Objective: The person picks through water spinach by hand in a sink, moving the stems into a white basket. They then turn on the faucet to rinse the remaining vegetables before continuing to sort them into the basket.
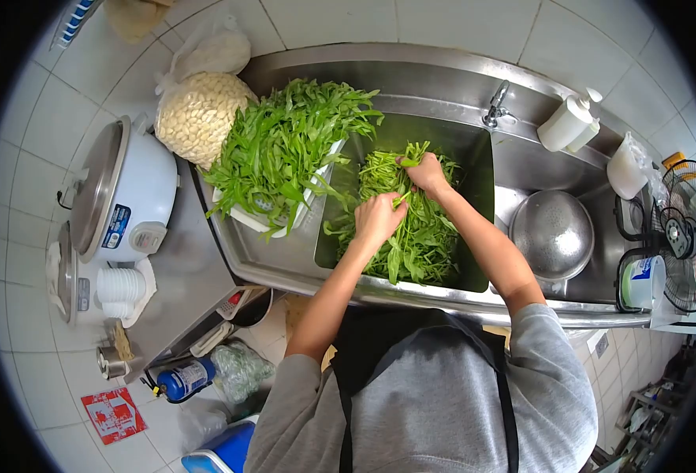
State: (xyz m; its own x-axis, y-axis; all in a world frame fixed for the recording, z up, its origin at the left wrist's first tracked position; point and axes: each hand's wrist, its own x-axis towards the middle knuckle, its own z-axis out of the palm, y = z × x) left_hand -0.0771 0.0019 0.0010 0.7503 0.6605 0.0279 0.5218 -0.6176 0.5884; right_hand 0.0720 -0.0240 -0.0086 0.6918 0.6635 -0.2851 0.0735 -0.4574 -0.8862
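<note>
Long-stemmed leafy greens that look like water spinach (423, 248) fill much of the steel sink basin (482, 158). My left hand (378, 219) is closed on a few green stems over the near left part of the pile. A little farther away and to the right, my right hand (427, 173) is closed around stems of the same greens. My fingers partly hide the stems between them. Left of the basin, a white basket (312, 206) bears a large heap of the leaves (285, 150).
An upturned metal bowl (553, 234) lies in the right basin, with a tap (496, 104) behind. White pump bottles (566, 124) stand on the back ledge. A bag of pale beans or nuts (204, 114) and a rice cooker (123, 193) are at left; a fan (683, 225) is at right.
</note>
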